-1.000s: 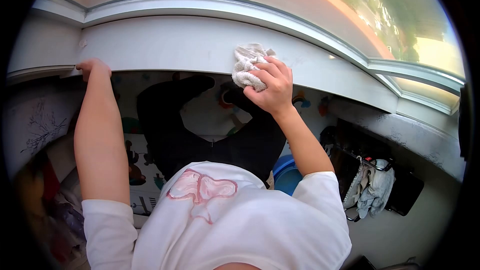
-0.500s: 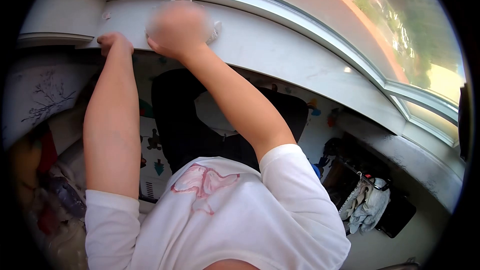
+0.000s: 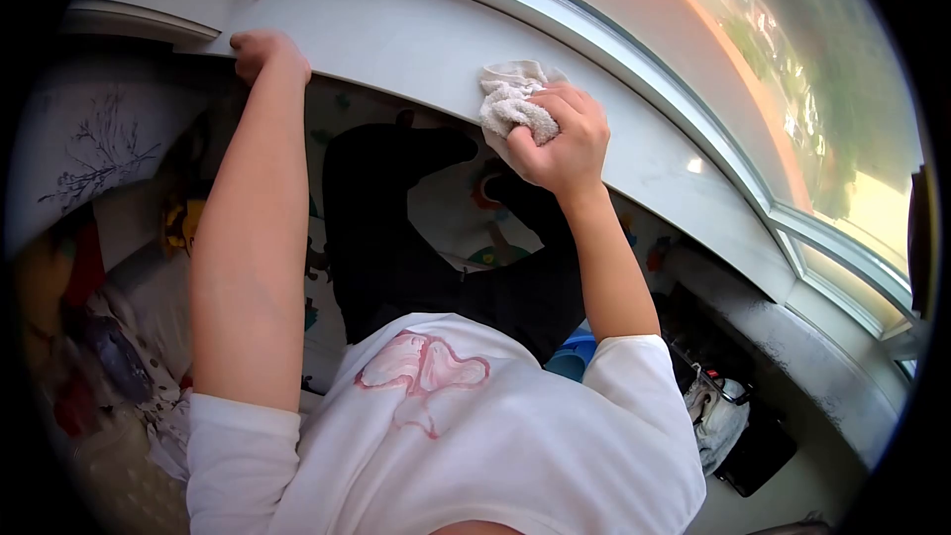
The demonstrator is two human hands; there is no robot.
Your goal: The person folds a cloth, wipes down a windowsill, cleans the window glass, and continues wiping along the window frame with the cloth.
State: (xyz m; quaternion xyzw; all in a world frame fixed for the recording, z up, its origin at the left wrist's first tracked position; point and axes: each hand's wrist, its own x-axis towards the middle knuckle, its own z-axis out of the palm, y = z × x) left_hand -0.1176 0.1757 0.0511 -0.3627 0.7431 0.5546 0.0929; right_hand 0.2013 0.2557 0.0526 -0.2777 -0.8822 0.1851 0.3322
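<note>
My right hand [image 3: 567, 136] has its fingers clamped on 1 bunched, pale cloth [image 3: 515, 104], which lies on the white sill [image 3: 426, 30] near its front edge, below the window [image 3: 753, 69]. My left hand [image 3: 269, 54] is curled at the same edge, farther left (whether those fingers grip it, I cannot tell). Both arms reach forward over my black trousers [image 3: 386, 238]

Head view: looking steeply down from head height, facing the sill [image 3: 396, 25] and window [image 3: 684, 59], wearer's shirt [image 3: 475, 436] filling near foreground.
</note>
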